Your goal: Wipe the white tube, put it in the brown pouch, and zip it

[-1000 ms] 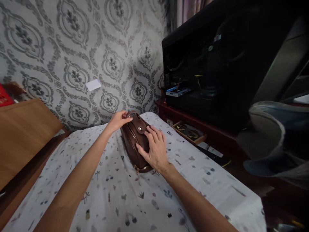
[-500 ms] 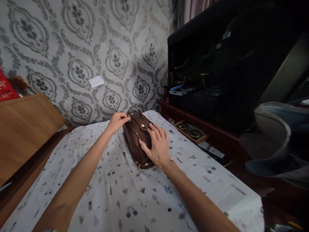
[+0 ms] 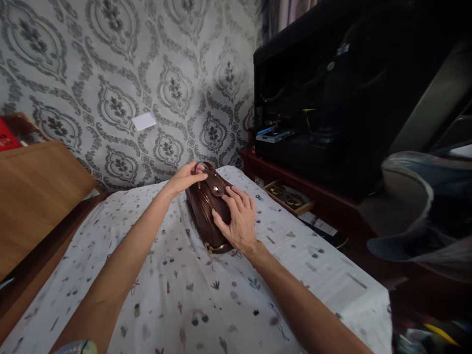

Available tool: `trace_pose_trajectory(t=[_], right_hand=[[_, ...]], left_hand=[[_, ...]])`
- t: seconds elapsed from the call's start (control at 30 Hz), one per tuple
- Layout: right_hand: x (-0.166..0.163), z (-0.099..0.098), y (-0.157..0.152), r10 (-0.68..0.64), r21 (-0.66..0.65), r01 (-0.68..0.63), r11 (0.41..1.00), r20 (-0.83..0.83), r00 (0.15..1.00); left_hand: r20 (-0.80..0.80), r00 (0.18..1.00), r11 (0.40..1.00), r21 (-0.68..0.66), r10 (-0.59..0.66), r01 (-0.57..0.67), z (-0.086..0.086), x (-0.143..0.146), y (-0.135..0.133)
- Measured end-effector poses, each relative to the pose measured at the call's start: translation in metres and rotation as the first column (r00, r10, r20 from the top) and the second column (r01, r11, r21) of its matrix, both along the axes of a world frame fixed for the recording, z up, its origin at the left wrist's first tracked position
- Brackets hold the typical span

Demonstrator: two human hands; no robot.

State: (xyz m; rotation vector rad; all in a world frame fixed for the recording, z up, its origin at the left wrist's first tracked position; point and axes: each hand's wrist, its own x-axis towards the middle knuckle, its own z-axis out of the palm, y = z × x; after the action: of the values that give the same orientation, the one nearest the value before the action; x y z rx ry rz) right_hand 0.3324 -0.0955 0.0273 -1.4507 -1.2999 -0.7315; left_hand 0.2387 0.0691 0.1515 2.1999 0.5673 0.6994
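A small brown leather bag (image 3: 205, 210) with gold zips and a snap tab lies on a white printed bedsheet (image 3: 177, 295). My left hand (image 3: 185, 178) is at the bag's far top end, its fingers pinched together on the zip area by the handle. My right hand (image 3: 238, 219) rests on the bag's right side with fingers spread flat, pressing it down.
A wooden headboard (image 3: 33, 196) stands at the left. A patterned wall rises behind the bed. A dark cabinet (image 3: 332, 108) with electronics fills the right, above a red-brown shelf and a small open drawer (image 3: 289, 199). A grey cloth object (image 3: 416, 206) sits at far right.
My left hand has shifted slightly along the top of the bag near the handle. My right hand has stayed pressed on the bag's side.
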Motion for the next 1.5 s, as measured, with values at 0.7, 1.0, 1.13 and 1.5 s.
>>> trace_pose_trajectory(t=[0.7, 1.0, 1.13, 1.5], right_hand=[[0.003, 0.004, -0.002, 0.065, 0.04, -0.065, 0.997, -0.023, 0.998], [0.007, 0.006, -0.003, 0.059, -0.05, -0.06, 0.997, -0.024, 0.998], [0.007, 0.005, -0.002, 0.053, -0.049, -0.054, 0.997, -0.016, 0.998], [0.009, 0.0, -0.02, 0.038, -0.086, -0.036, 0.996, 0.017, 0.999]], left_hand=[[0.095, 0.984, 0.982, 0.1, 0.152, -0.162, -0.014, 0.048, -0.004], [0.127, 0.987, 0.992, 0.068, 0.1, -0.109, -0.021, 0.044, -0.019], [0.093, 0.995, 0.996, 0.078, 0.035, -0.043, -0.018, 0.041, -0.024], [-0.081, 0.996, 0.976, 0.21, -0.043, 0.06, -0.003, 0.007, -0.011]])
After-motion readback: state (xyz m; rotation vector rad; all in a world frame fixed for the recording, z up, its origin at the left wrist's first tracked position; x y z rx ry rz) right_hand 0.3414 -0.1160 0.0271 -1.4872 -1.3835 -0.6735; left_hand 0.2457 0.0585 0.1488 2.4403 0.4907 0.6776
